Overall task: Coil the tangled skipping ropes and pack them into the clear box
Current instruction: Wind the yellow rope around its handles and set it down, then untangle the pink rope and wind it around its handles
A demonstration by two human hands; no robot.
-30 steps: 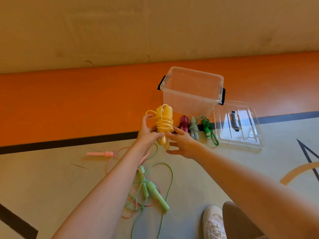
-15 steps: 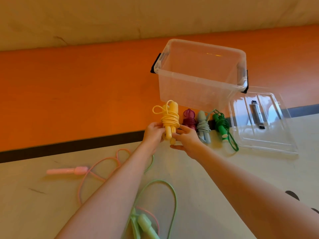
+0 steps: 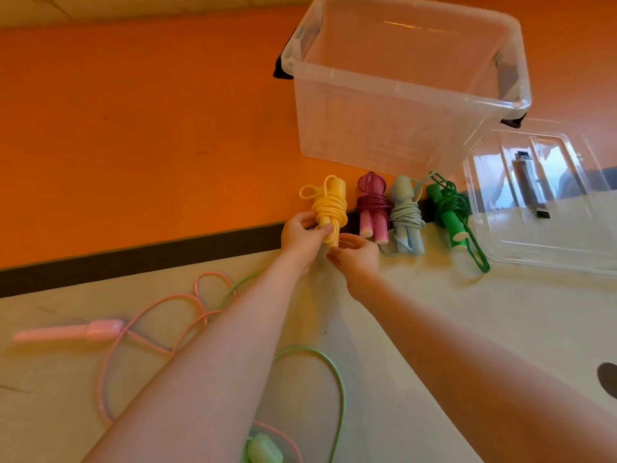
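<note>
Since the earlier frames, the yellow coiled rope had come down to the floor, leftmost in a row of four bundles. Left hand gripped its handles; right hand pinched their lower end. Others: magenta rope, grey-blue rope, green rope. Clear box stood just behind, open. Two loose ropes, pink and mint, lay tangled.

Bright, warm, even daylight. Window glare on the clear lid and a thin highlight on the box rim. Soft, faint shadows under both forearms. Wide-angle bending toward edges; slightly soft focus throughout.
</note>
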